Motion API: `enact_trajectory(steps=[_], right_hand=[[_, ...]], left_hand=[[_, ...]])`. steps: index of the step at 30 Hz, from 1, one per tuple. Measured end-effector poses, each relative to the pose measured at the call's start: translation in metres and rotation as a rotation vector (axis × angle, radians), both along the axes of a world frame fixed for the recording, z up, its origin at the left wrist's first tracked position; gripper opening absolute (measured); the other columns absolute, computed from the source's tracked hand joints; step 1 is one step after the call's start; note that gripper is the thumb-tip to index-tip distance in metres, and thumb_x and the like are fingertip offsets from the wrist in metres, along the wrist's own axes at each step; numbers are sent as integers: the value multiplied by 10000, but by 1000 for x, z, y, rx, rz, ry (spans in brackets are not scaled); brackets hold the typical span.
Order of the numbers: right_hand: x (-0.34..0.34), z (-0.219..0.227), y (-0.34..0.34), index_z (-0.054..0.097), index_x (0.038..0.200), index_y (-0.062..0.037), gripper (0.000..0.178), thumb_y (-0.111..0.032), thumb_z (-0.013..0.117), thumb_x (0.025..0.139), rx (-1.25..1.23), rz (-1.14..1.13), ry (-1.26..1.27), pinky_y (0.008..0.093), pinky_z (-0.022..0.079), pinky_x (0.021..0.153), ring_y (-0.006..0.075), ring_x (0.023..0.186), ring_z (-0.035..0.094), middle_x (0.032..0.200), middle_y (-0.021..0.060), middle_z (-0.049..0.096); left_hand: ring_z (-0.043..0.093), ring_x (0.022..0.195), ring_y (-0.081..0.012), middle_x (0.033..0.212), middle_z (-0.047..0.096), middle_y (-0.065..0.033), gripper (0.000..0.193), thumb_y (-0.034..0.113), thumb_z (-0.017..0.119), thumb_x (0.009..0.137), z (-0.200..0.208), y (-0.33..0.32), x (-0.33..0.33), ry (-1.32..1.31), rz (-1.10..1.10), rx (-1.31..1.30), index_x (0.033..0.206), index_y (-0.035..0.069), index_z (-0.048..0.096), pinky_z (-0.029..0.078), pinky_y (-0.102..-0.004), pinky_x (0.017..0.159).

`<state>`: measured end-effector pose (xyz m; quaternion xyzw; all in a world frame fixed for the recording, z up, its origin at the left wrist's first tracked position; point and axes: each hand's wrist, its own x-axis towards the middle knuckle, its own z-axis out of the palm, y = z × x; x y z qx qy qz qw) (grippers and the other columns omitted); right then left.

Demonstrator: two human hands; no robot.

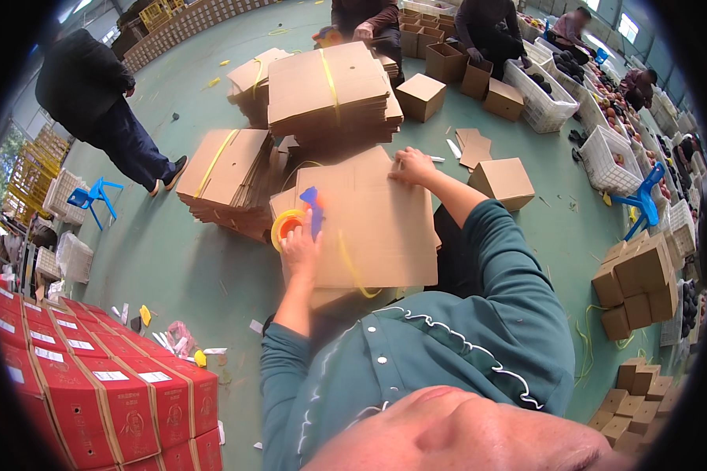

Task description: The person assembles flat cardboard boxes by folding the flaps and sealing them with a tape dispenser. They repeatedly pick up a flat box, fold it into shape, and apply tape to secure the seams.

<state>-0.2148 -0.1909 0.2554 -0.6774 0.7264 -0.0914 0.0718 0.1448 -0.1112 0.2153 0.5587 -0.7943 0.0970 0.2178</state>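
Observation:
My left hand (299, 250) is wrapped round a tape dispenser (313, 206) with a blue head and an orange-yellow roll. It is over the left side of a flattened cardboard box (385, 220) in front of me. My right hand (411, 166) has its fingers curled on the far right edge of that cardboard, gripping it. More flat cardboard shows beneath, and a loose yellow strap (352, 263) runs by its near edge. Just beyond is a tall bundle of flat cardboard (314, 86) tied with yellow strap, with another strapped bundle (224, 169) to its left.
Red boxes (133, 392) are stacked at the lower left. Made-up cartons (503, 182) stand to the right, and a small carton pile (640, 279) farther right. White crates (609, 161) and blue stools (642, 200) line the right. A person (82, 94) stands at left; others sit at the back.

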Motion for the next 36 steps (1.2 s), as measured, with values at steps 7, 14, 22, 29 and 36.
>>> enact_trajectory(steps=[7, 14, 22, 29, 36], right_hand=[[4, 1, 77, 634, 1042, -66, 449, -380, 780, 757, -172, 64, -237, 429, 453, 963, 308, 1138, 529, 1086, 103, 595], [0, 76, 72, 589, 947, -56, 424, -301, 830, 698, -198, 229, -194, 400, 464, 891, 298, 1051, 542, 974, 88, 586], [-15, 129, 57, 544, 730, -27, 446, -351, 849, 700, 167, 242, -314, 326, 455, 612, 170, 681, 542, 699, 66, 574], [-24, 160, 111, 567, 1098, -60, 347, -23, 746, 803, 215, 426, -868, 254, 478, 740, 91, 831, 576, 890, 11, 635], [-78, 260, 152, 606, 1290, -18, 472, 125, 598, 840, -185, 447, -799, 253, 502, 900, 122, 1011, 638, 1128, 57, 675]], left_hand=[[551, 830, -280, 864, 531, -82, 801, 281, 726, 849, 2, 38, 9, 7, -17, -30, 1541, 244, 325, 431, -450, 861], [623, 965, -326, 1013, 653, -144, 707, 251, 708, 864, 39, 30, 14, 418, 67, -133, 1495, 163, 401, 440, -471, 937], [618, 1096, -356, 1241, 639, -164, 803, 332, 731, 852, 43, -15, 68, 301, 187, -31, 1530, 212, 317, 420, -483, 963], [615, 940, -288, 953, 632, -98, 391, 298, 576, 888, 8, -64, 59, 67, 61, 78, 1224, 99, 560, 430, -455, 858], [587, 1105, -368, 1156, 633, -175, 613, 291, 653, 883, 17, -69, 47, 187, -184, 103, 1425, 109, 433, 397, -530, 1009]])
